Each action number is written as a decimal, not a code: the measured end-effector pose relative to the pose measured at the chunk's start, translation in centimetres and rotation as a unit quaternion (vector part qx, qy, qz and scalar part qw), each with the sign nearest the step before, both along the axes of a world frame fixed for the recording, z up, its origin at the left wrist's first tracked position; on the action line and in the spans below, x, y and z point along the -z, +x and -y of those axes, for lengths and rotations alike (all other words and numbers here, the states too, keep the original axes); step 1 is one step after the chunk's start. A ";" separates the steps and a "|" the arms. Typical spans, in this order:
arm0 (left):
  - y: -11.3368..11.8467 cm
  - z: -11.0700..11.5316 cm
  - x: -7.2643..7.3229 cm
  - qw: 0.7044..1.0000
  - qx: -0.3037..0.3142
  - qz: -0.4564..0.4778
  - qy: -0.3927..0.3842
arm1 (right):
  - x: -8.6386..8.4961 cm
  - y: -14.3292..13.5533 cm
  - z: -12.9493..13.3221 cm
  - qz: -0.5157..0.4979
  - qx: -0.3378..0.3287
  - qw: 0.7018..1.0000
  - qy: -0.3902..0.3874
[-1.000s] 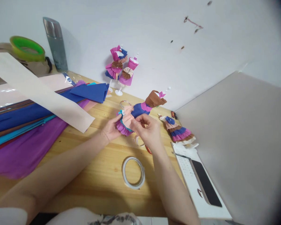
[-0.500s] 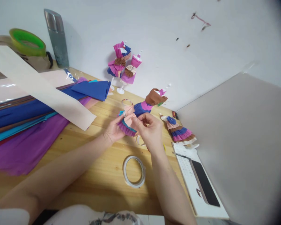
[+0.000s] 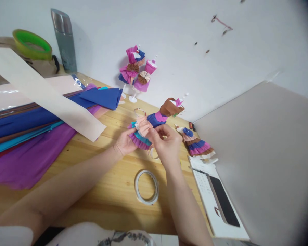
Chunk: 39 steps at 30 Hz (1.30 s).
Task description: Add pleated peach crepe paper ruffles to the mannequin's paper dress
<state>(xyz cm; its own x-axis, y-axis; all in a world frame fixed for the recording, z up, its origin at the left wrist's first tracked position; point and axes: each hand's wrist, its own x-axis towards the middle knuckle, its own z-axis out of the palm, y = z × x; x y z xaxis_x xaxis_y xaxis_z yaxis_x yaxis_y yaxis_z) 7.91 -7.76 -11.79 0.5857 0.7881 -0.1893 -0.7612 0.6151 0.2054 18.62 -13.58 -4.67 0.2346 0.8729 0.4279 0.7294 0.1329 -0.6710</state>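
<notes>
A small paper dress (image 3: 143, 125) with peach, turquoise, purple and blue ruffles and a brown top is held above the table, tilted to the upper right. My left hand (image 3: 126, 140) supports its skirt from the left and below, its fingers partly hidden behind the ruffles. My right hand (image 3: 166, 141) pinches the peach ruffle between thumb and fingers on the right side. Just below the hands, a roll of white tape (image 3: 135, 188) lies on the wooden table (image 3: 113, 194).
Crepe paper sheets (image 3: 38, 153) and a cream strip (image 3: 66, 112) spread over the left. A bottle (image 3: 66, 49) and a green tape roll (image 3: 16, 37) stand behind. Paper-dressed stands (image 3: 143, 78) are at the back. Another dress (image 3: 197, 143) and a white board (image 3: 215, 198) lie right.
More of the turquoise ruffle shows below the peach one. My right hand has shifted slightly to the right, still pinching the peach paper.
</notes>
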 end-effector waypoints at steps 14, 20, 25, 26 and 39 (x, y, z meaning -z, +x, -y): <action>0.0 0.1 0.1 1.000 0.001 -0.002 -0.026 | -0.3 -0.2 -0.2 0.144 0.011 0.989 0.019; 0.0 0.1 0.3 1.000 0.001 0.002 -0.026 | -0.4 -0.1 -0.5 0.210 0.045 0.976 0.035; 0.0 0.1 0.4 1.000 0.007 -0.003 -0.017 | -0.5 -0.2 -0.4 0.222 0.054 0.972 0.045; 0.0 0.1 0.4 1.000 0.009 0.000 -0.015 | -0.4 -0.2 -0.4 0.225 0.054 0.972 0.045; 0.2 0.0 1.1 1.000 0.002 0.021 -0.009 | 0.0 0.0 -1.1 0.375 0.113 0.917 0.077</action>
